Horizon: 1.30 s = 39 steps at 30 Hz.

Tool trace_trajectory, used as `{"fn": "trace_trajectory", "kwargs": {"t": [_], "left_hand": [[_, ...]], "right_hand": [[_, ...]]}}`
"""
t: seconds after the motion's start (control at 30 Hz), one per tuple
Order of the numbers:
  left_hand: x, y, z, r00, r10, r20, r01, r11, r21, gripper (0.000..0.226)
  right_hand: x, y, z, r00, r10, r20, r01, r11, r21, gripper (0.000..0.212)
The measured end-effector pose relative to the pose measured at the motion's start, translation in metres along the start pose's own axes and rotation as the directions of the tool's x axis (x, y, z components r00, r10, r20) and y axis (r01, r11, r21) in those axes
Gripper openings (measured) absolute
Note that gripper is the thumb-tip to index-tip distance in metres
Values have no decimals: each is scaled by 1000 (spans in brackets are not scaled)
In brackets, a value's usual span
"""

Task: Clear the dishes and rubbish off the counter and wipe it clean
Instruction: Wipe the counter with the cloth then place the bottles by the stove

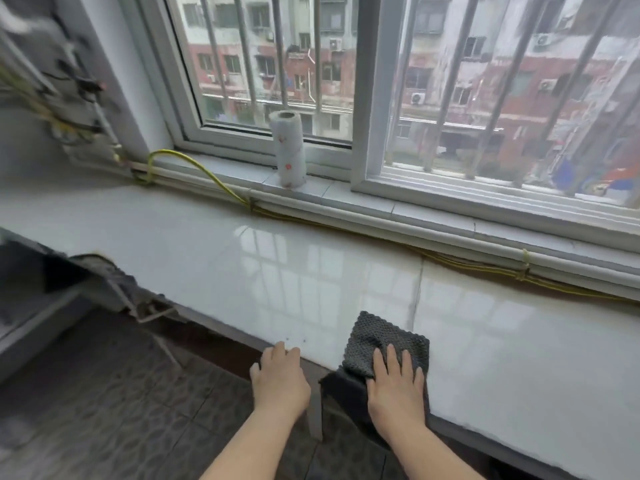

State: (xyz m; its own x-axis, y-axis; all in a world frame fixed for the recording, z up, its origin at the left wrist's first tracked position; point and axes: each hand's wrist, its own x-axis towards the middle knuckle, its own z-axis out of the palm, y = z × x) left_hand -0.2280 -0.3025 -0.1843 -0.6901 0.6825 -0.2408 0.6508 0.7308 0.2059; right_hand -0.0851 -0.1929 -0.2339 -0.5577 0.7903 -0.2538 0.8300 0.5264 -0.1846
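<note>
A glossy white counter (277, 265) runs from the left to the lower right under a window. On its front edge lies a dark grey knitted cloth (377, 336), part of it hanging down over the edge. My right hand (396, 384) presses flat on the cloth with straight fingers. To the left of it, my left hand (278, 374) rests on the counter's front edge, fingers on top, holding nothing. A few small dark specks (294, 340) lie on the counter just beyond the left hand's fingers.
A roll of paper towels (289, 148) stands upright on the window sill (346, 194). A yellow cable (207, 174) runs along the back of the counter below the sill. Pipes and wires (69, 98) hang at the left wall. Dark patterned floor tiles (121, 393) lie below.
</note>
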Motion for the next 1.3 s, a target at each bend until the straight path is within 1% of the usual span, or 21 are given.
{"fn": "trace_trajectory", "kwargs": {"t": [0.07, 0.2, 0.3, 0.33, 0.4, 0.47, 0.57, 0.63, 0.7, 0.73, 0.8, 0.83, 0.9, 0.97, 1.03, 1.07, 1.13, 1.17, 1.2, 1.23, 1.3], "left_hand": [[1, -20, -6, 999, -30, -35, 29, 999, -36, 41], [8, -71, -20, 994, -96, -48, 92, 992, -80, 45], [12, -122, -33, 988, -136, -74, 129, 987, -92, 45], [12, -124, -34, 988, -136, -70, 130, 988, -83, 44], [12, -166, -44, 979, -189, -81, 183, 980, -83, 42], [13, -207, -53, 968, -232, -95, 224, 970, -91, 42], [14, -257, -68, 956, -276, -98, 264, 957, -120, 42], [15, -280, -77, 953, -284, -105, 270, 954, -132, 40], [14, -303, -83, 951, -293, -103, 274, 947, -167, 41], [14, -313, -85, 953, -287, -99, 266, 945, -188, 42], [11, -336, -89, 956, -281, -86, 252, 935, -249, 45], [10, -346, -91, 956, -282, -76, 251, 927, -279, 46], [5, -370, -93, 948, -306, -84, 260, 901, -348, 47], [5, -385, -93, 926, -360, -110, 281, 855, -436, 49], [4, -396, -93, 902, -421, -92, 308, 780, -544, 55], [5, -400, -94, 903, -425, -66, 310, 750, -584, 63], [4, -412, -98, 908, -418, -38, 312, 732, -606, 76], [4, -416, -102, 908, -416, -49, 313, 751, -582, 76], [7, -424, -107, 896, -434, -93, 319, 775, -546, 70], [11, -432, -113, 871, -469, -143, 338, 786, -517, 60], [24, -452, -132, 772, -588, -242, 404, 747, -527, 37]], "right_hand": [[6, -17, 0, 1000, -23, 22, 23, 1000, -4, 57], [17, -71, 4, 995, -88, 42, 89, 996, -25, 57], [28, -126, 7, 989, -134, 61, 135, 991, -22, 56], [30, -128, 5, 989, -134, 68, 135, 991, -22, 56], [37, -171, 6, 981, -168, 99, 169, 986, 0, 54], [40, -212, 7, 974, -183, 134, 180, 983, 35, 52], [39, -271, 10, 968, -216, 125, 204, 974, 101, 48], [35, -306, 14, 966, -229, 120, 200, 957, 212, 42], [27, -344, 21, 958, -221, 182, 138, 913, 384, 40], [24, -361, 24, 955, -186, 231, 55, 875, 480, 42], [19, -395, 30, 922, -102, 372, -188, 724, 663, 43], [17, -411, 32, 894, -81, 441, -293, 639, 711, 43], [12, -446, 34, 843, -86, 530, -413, 528, 742, 43], [13, -471, 33, 815, -107, 570, -461, 476, 749, 45], [20, -495, 34, 802, -123, 584, -471, 473, 745, 47], [23, -504, 33, 796, -137, 590, -472, 471, 745, 47], [28, -528, 33, 765, -197, 613, -488, 443, 752, 47], [29, -536, 33, 747, -233, 623, -505, 411, 759, 49], [31, -550, 32, 721, -287, 630, -512, 392, 765, 52], [32, -561, 32, 695, -348, 629, -497, 399, 770, 57], [40, -589, 30, 610, -508, 608, -415, 448, 791, 77]]}}
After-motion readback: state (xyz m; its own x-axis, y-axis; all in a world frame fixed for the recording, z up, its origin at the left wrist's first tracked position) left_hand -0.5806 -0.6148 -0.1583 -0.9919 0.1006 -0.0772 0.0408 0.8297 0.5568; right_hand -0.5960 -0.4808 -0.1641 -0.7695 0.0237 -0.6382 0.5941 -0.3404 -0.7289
